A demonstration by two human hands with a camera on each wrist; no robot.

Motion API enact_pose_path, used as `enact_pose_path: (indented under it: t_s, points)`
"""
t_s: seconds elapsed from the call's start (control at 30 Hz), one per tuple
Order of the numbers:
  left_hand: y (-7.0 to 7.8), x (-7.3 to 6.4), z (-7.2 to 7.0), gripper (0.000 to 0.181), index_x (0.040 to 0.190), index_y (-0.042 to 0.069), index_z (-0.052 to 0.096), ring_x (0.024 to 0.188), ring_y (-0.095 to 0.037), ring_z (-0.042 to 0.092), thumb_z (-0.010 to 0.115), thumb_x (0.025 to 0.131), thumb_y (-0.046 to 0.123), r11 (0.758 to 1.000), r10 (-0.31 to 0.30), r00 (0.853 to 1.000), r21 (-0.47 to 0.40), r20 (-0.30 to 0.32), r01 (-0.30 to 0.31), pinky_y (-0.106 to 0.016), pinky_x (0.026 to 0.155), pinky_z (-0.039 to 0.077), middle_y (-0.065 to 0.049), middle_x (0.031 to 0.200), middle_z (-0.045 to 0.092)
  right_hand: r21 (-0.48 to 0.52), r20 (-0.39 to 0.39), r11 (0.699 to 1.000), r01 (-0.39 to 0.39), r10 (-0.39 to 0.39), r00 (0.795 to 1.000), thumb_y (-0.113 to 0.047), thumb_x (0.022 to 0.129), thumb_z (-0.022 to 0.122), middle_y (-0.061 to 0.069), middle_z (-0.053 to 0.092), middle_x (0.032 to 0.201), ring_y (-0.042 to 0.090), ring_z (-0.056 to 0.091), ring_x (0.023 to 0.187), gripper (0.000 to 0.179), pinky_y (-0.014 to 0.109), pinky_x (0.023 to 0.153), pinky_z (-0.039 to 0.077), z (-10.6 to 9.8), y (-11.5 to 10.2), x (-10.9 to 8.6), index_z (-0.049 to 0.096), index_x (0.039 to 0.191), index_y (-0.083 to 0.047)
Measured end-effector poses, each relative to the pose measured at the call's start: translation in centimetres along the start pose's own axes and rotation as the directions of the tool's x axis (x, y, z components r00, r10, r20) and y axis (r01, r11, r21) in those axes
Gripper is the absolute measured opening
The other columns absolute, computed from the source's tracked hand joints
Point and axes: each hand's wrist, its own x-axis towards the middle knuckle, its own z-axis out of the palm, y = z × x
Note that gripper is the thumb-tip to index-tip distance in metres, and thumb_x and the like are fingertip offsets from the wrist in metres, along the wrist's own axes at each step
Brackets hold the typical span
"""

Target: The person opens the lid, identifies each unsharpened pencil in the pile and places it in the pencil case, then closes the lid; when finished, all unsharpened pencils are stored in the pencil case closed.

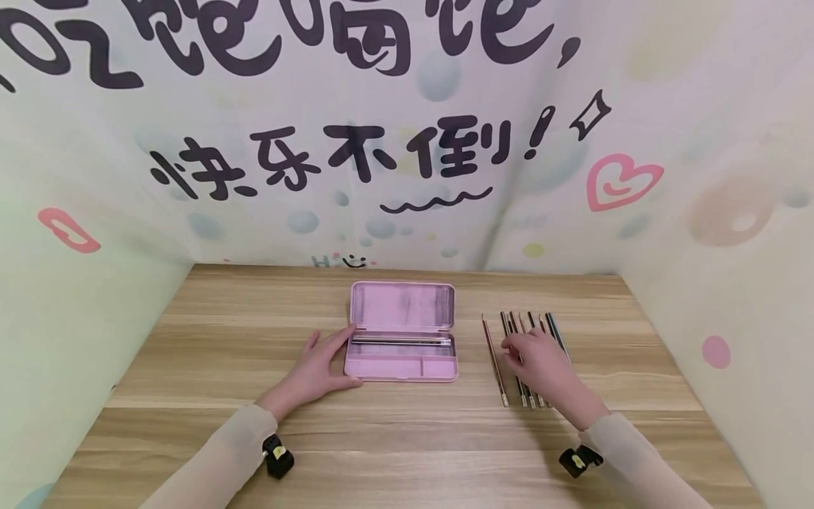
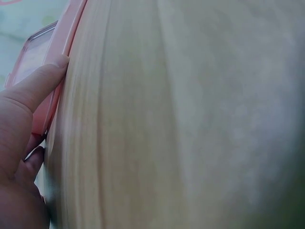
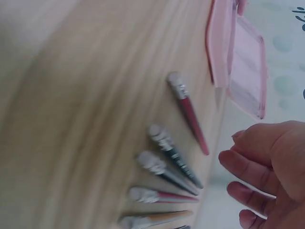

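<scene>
A pink pencil case (image 1: pixel 383 368) lies open on the table, its lid tilted back toward the wall. Pencils (image 1: pixel 397 341) lie along its rear compartment. At the case's left end, my left hand (image 1: pixel 311 366) grips it with the thumb at the front corner and the fingers at the back; the left wrist view shows the thumb on the front edge. My right hand (image 1: pixel 543 360) hovers over a row of pencils (image 1: pixel 524 392), fingers loosely bent and nothing between thumb and forefinger in the right wrist view. One reddish pencil (image 3: pixel 191 117) lies apart, nearer the case.
The wood-grain table (image 1: pixel 407 445) meets a printed cloth wall (image 1: pixel 286 233) at the back, with more cloth at both sides. Black wrist cameras (image 1: pixel 278 456) sit on both forearms. In the row, the pencils' eraser ends point toward the table's front.
</scene>
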Motion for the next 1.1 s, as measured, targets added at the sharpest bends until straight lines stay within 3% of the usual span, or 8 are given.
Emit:
enact_pose_path:
  t_s: [0.47, 0.67, 0.93, 1.1]
  points:
    - [0.1, 0.0, -0.1, 0.1, 0.159, 0.001, 0.038, 0.144, -0.042, 0.046, 0.09, 0.081, 0.035, 1.0, 0.004, 1.0, -0.002, 0.002, -0.004, -0.069, 0.124, 0.009, -0.024, 0.156, 0.049, -0.126, -0.056, 0.992, 0.015, -0.022, 0.998, -0.005, 0.083, 0.084, 0.006, 0.075, 0.083, 0.024, 0.059, 0.076, 0.018, 0.043, 0.072, 0.051, 1.2, 1.0, -1.7, 0.075, 0.098, -0.001]
    - [-0.1, 0.0, 0.0, 0.1, 0.16, 0.002, 0.038, 0.145, -0.041, 0.045, 0.09, 0.082, 0.038, 1.0, 0.002, 1.0, 0.007, 0.008, -0.002, -0.069, 0.124, 0.009, -0.023, 0.156, 0.048, -0.131, -0.037, 0.991, 0.004, -0.009, 0.999, -0.006, 0.084, 0.084, 0.003, 0.073, 0.081, 0.023, 0.058, 0.077, 0.017, 0.043, 0.073, 0.052, 1.6, 1.1, -1.8, 0.075, 0.098, -0.002]
    - [0.1, 0.2, -0.1, 0.101, 0.16, 0.002, 0.038, 0.145, -0.041, 0.045, 0.09, 0.081, 0.037, 1.0, -0.002, 1.0, 0.007, 0.005, 0.002, -0.069, 0.125, 0.008, -0.023, 0.157, 0.048, -0.122, -0.052, 0.992, 0.033, -0.04, 0.998, -0.005, 0.083, 0.085, 0.001, 0.068, 0.075, 0.018, 0.05, 0.068, 0.018, 0.037, 0.066, 0.047, 1.8, 0.9, -1.6, 0.074, 0.097, -0.003]
    - [0.0, 0.1, -0.1, 0.101, 0.16, 0.002, 0.037, 0.145, -0.042, 0.045, 0.09, 0.081, 0.037, 1.0, -0.005, 1.0, 0.011, 0.012, 0.005, -0.068, 0.125, 0.008, -0.023, 0.156, 0.048, -0.121, -0.05, 0.993, 0.004, -0.01, 0.999, -0.005, 0.083, 0.085, 0.0, 0.067, 0.073, 0.019, 0.051, 0.069, 0.021, 0.038, 0.066, 0.048, 1.6, 0.5, -1.4, 0.073, 0.099, -0.002]
